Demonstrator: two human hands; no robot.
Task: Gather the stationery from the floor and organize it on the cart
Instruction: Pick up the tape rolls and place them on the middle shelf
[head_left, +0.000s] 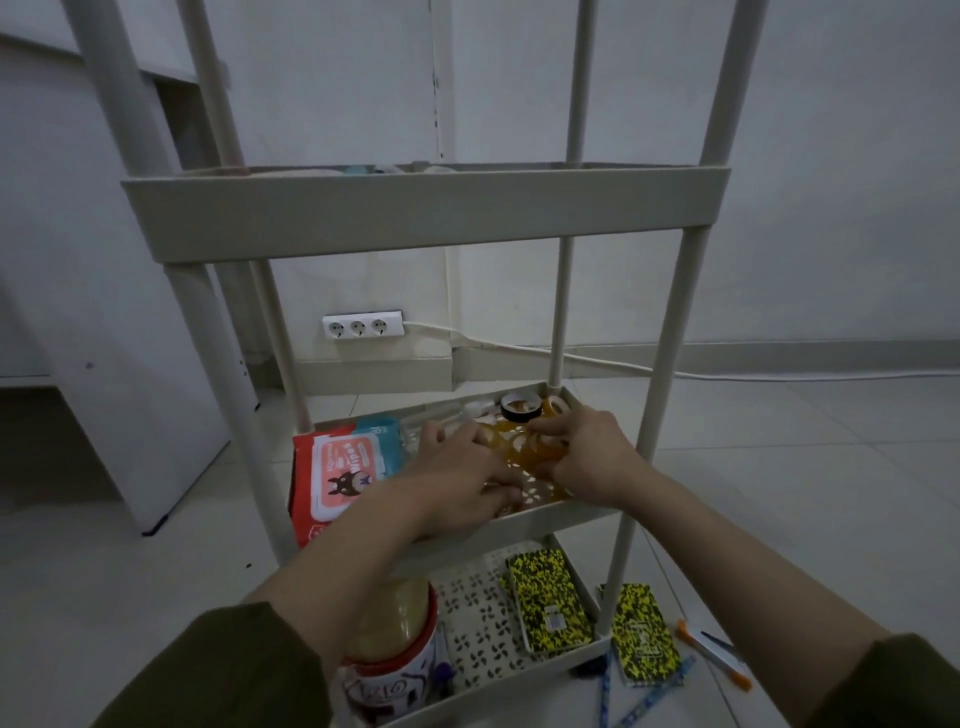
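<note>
A white power strip (362, 327) with three sockets sat against the wall (779, 130), its cable (727, 375) trailing right along the tiled floor (831, 467). A white cabinet (93, 312) stood left.

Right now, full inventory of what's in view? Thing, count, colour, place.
cart: 1, beige, tiered, centre of the floor
wipes pack: 1, red and pink, left of middle shelf
tape rolls: several, one black, others orange-brown or pale, middle shelf right, exact count unclear
notebook on cart: 1, yellow-black speckled, bottom shelf
notebook on floor: 1, yellow-black speckled, right of cart
jar: 1, red-rimmed white, printed, bottom shelf left
pens: 2 or so, orange-tipped, floor far right
pencils: 2 or so, blue, floor below the notebook
power strip: 1, white, on the wall
left hand: 1, on middle shelf, fingers among tape rolls
right hand: 1, gripping an orange tape roll
</note>
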